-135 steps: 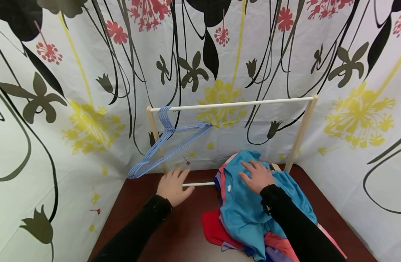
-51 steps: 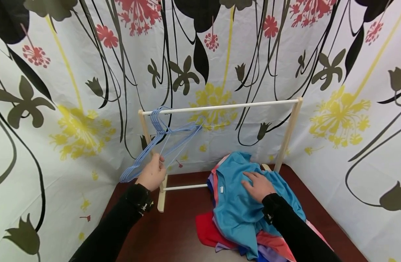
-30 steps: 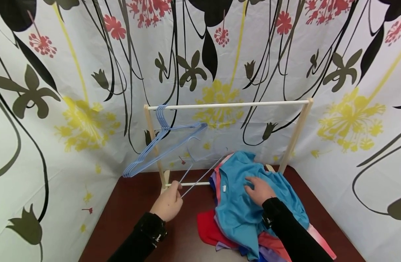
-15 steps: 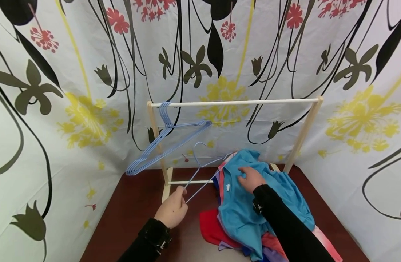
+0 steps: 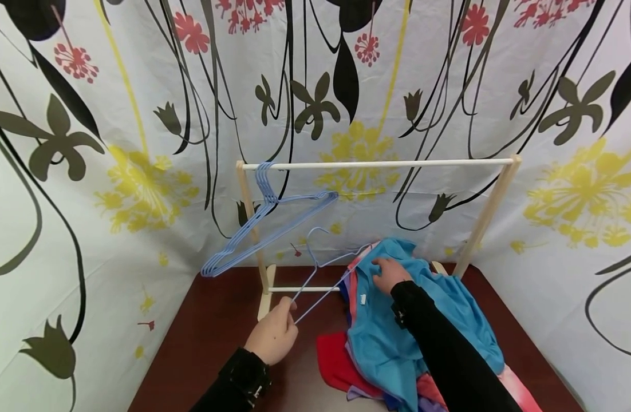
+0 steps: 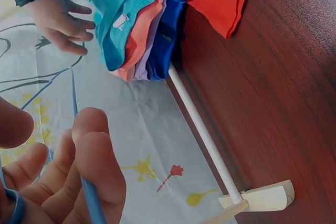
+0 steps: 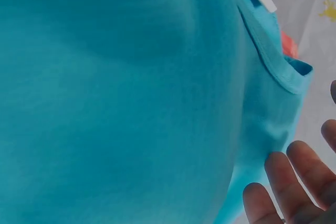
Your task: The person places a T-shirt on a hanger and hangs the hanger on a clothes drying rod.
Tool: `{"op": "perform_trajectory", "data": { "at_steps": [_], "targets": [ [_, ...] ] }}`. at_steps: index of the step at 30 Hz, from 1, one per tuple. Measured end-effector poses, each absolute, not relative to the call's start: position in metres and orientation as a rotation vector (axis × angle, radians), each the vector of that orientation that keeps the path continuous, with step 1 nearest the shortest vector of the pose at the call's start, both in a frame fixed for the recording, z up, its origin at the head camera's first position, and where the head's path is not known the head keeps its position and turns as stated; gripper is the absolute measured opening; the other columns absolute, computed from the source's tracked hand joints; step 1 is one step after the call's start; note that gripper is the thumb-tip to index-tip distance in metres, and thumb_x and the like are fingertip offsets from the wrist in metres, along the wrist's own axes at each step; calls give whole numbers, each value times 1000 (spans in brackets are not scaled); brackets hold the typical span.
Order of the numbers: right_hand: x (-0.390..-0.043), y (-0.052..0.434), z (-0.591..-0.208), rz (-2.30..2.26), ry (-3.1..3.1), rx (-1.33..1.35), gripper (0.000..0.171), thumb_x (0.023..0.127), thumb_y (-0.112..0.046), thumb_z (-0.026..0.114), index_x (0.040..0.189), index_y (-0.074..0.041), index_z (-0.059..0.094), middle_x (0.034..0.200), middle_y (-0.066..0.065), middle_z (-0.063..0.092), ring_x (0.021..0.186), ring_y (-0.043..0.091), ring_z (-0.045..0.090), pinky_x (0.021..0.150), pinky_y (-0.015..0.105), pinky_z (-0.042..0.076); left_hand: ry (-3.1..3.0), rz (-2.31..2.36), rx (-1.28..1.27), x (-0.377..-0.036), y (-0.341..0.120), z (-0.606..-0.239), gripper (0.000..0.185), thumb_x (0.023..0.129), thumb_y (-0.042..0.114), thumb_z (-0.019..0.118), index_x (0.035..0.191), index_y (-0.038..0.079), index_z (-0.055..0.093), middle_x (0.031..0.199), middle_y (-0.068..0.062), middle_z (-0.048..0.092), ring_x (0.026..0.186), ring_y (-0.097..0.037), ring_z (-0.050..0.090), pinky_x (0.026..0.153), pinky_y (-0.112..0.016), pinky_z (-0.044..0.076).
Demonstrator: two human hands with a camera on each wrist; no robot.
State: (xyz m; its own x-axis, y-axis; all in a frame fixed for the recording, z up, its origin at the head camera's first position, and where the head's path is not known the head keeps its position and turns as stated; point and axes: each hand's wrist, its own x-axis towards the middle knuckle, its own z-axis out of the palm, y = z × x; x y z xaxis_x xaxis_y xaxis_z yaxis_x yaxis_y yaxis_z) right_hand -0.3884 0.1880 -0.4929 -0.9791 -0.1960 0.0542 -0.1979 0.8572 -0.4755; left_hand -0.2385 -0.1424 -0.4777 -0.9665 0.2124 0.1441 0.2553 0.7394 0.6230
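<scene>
Left hand (image 5: 273,339) grips the blue wire hanger (image 5: 320,269); right hand (image 5: 390,273), fingers relaxed, rests on the turquoise cotton shirt (image 5: 398,326). The hook may snag its collar.

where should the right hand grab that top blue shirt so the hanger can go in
Probably at the collar of the blue shirt, near the white tag. It faces the hanger in the left hand; the right hand rests there, so pinch its rim from above.
</scene>
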Motion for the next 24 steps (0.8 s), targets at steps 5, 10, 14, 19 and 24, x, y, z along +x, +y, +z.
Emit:
{"op": "perform_trajectory", "data": {
  "at_steps": [5,10,14,19,24],
  "targets": [
    [-399,185,-495,702,-3032,361,48,99,-16,56,146,-8,52,144,27,47,124,44,50,93,54,45,-2856,-1018,-398,-241,-142,-479,26,95,9,54,120,11,52,77,6,53,58,-9,49,58,-30,43],
    [-406,172,-491,647,-3061,372,49,100,-16,57,148,-8,50,142,27,47,125,44,49,96,54,43,-2866,-997,-385,-241,-146,-480,25,95,9,52,120,10,53,77,7,53,61,-9,50,61,-30,43],
    [-409,164,-490,571,-3107,368,51,101,-18,59,150,-10,48,143,27,45,125,45,48,96,54,43,-2895,-1013,-353,-240,-149,-482,27,96,11,52,123,10,53,80,7,54,62,-9,51,61,-30,44],
    [-417,161,-491,496,-3146,367,54,102,-26,61,152,-11,46,146,29,42,131,50,42,105,57,38,-2902,-1011,-357,-243,-152,-486,27,96,11,52,123,11,52,80,7,53,62,-8,51,60,-30,43],
    [-423,159,-489,445,-3144,350,55,102,-32,63,150,-10,48,145,29,43,129,50,45,103,57,40,-2890,-1023,-361,-248,-153,-487,26,96,10,53,123,11,52,79,7,54,59,-9,50,58,-30,43]
  ]
}}
